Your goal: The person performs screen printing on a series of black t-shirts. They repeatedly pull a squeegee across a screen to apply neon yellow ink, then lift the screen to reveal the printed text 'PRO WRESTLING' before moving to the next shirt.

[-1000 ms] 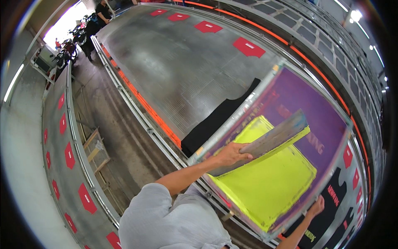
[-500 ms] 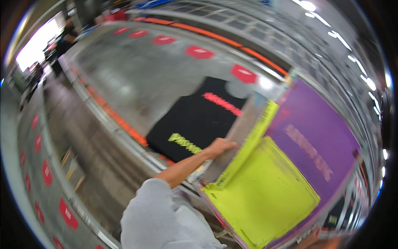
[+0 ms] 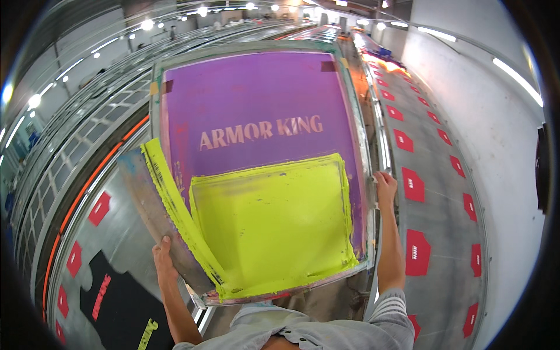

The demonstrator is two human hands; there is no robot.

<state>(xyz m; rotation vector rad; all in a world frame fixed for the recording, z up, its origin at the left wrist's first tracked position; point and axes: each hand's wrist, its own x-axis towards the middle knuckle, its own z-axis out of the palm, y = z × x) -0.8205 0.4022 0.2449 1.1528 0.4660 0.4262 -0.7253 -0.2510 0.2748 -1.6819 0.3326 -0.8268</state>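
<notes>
A screen printing frame (image 3: 360, 125) with purple mesh spans the middle of the view, tilted up in front of me. Bright yellow-green ink (image 3: 271, 224) covers the mesh's nearer half, below a band of pale lettering. Along the left side lies a wide wooden squeegee (image 3: 149, 201), its blade edge coated in the same ink. My left hand (image 3: 165, 259) is closed on the squeegee's outer edge, thumb on top and fingers hidden underneath. At the frame's right edge, my right hand (image 3: 386, 188) is closed on the rim. Lower left, a black fabric piece (image 3: 119, 303) with pink and yellow-green prints lies flat.
A long grey table (image 3: 449, 233) with rows of red fabric pieces (image 3: 417, 252) runs along the right, beside a white wall. Another grey table (image 3: 125, 227) is on the left, edged by an orange strip (image 3: 76, 204). Metal racks (image 3: 70, 125) stand beyond it.
My view has swung right, away from the left table. The frame and squeegee now sit centrally before me; the black fabric piece has shifted to the lower left of view. Both hands keep their holds.
</notes>
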